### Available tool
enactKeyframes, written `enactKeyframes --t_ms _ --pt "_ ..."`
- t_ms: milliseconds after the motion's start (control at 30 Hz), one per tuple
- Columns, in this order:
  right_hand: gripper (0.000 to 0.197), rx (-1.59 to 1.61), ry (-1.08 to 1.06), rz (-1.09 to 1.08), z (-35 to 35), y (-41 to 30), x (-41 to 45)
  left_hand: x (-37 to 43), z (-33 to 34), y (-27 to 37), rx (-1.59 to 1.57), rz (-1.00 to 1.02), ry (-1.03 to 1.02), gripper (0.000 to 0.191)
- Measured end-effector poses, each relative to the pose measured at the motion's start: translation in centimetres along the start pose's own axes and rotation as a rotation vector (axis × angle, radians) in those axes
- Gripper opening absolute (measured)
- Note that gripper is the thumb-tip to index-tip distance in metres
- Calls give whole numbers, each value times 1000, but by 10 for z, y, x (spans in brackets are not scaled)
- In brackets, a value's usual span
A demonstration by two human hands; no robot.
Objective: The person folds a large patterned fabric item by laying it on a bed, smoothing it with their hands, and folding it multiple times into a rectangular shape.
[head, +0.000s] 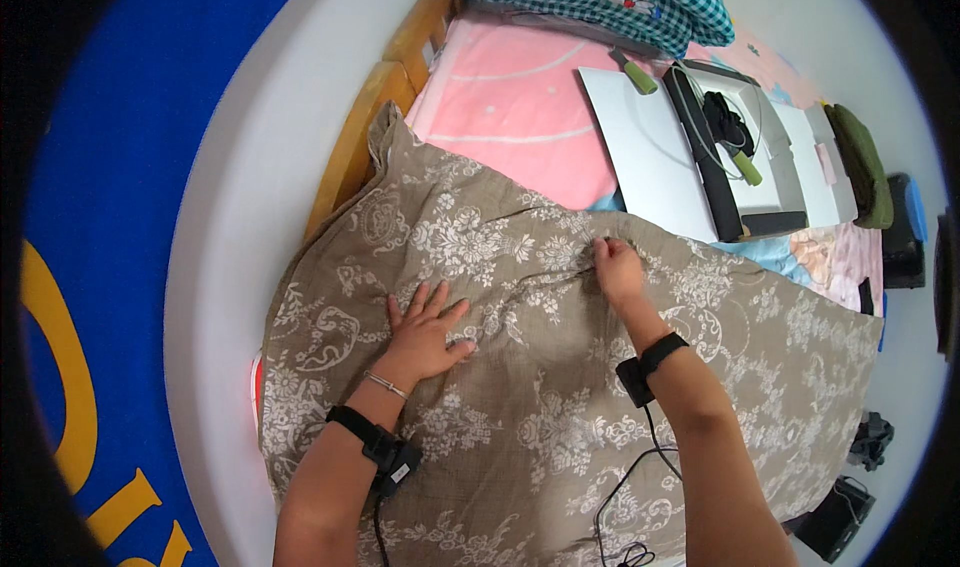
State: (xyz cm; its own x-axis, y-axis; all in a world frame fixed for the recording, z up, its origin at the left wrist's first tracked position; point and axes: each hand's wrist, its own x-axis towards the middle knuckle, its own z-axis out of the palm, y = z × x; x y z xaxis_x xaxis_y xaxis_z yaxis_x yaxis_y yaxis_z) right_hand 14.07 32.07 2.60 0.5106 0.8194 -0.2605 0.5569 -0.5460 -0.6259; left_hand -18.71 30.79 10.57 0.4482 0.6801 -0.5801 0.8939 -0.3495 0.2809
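Observation:
A brown-grey cloth with white floral print point(517, 379) spreads across the middle of the view, over a pink blanket. My left hand point(426, 338) rests palm down on it, fingers spread. Farther out and to the right, my right hand point(619, 271) has its fingertips pinched on the cloth, where creases run from them to the left. The cloth's far edge lies a little beyond those fingertips. At the far left one corner of the cloth point(386, 128) is bunched up near a wooden bed rail. Black straps with small cabled boxes circle both forearms.
On the pink blanket point(517, 94) an opened white-and-black box point(720, 184) holds a cable and dark items. Beyond it sits a teal checked bundle point(585, 4). The wooden rail point(360, 132) borders the left. Black cables point(622, 484) trail over the cloth near my right forearm.

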Motion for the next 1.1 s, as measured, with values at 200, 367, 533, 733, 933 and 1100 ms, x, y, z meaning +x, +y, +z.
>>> enactKeyframes --t_ms 200,367,533,733,933,1100 --pt "17 237 -324 -348 42 -57 -24 -2 -4 0 28 -13 -17 66" --pt "5 673 -253 155 29 -31 39 3 -2 7 14 17 -2 66" --pt "10 1227 -462 356 10 -34 11 -9 -11 -7 8 -18 -44 66" --pt "27 1486 -661 579 -6 31 11 -34 -97 37 -386 121 -436 54" --pt "38 1738 -630 561 14 31 9 37 -140 39 -104 179 -187 39" --pt "40 1692 -588 607 15 30 10 123 -114 40 -113 161 215 29"
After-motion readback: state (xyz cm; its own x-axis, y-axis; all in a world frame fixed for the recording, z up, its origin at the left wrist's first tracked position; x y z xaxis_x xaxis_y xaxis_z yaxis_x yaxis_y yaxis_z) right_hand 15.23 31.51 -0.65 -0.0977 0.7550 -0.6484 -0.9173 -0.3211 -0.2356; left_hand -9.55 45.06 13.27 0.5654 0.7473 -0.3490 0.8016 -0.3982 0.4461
